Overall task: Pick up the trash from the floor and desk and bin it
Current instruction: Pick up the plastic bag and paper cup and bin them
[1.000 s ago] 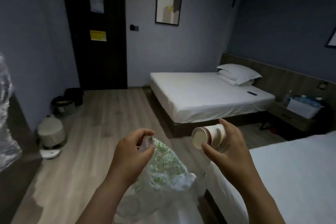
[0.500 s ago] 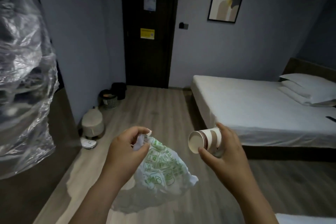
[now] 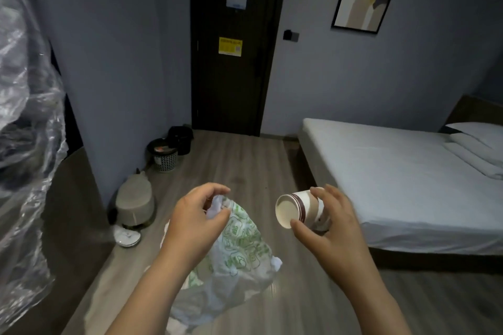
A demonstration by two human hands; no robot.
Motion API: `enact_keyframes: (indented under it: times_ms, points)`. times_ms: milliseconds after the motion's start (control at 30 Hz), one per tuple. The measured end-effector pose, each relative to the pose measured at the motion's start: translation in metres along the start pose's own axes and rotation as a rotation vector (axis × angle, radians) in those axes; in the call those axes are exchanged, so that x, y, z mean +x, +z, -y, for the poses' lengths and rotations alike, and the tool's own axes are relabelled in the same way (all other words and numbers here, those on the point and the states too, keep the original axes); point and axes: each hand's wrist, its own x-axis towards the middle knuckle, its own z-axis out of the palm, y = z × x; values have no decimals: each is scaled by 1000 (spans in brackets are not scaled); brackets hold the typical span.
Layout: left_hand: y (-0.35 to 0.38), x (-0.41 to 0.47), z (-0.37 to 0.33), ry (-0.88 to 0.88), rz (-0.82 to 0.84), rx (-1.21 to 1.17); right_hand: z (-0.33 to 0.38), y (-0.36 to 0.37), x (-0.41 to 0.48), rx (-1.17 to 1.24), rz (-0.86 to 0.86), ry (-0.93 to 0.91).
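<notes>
Where the wooden floor [image 3: 245, 166] fills the middle of the view, a white bed [image 3: 394, 171] takes the 3 o'clock side and a dark door [image 3: 231, 76] stands at 12 o'clock. Crumpled clear plastic [image 3: 24, 117] hangs along the 9 o'clock edge. At about 6 o'clock a white bag [image 3: 239, 253] with green print hangs above the floor; the left hand [image 3: 196, 220] pinches its gathered top between thumb and curled fingers. The right hand [image 3: 329, 228], at 3 o'clock from the bag's top, grips a paper cup [image 3: 296, 209] lying on its side, thumb below and fingers above, one round end turned toward the camera; cup and bag are apart. At 9 o'clock from the hands, a round beige stool [image 3: 134, 201] sits against the wall, and beyond it, nearer the door, a small bin [image 3: 163, 156] with something in it stands well apart from both hands.
</notes>
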Motion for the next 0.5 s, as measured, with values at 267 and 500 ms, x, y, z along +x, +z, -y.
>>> enact_keyframes:
  times_ms: [267, 500]
  points:
    - [14, 111, 55, -9, 20, 34, -13, 65, 108, -1, 28, 10]
    - [24, 219, 92, -45, -60, 89, -36, 131, 225, 83, 112, -57]
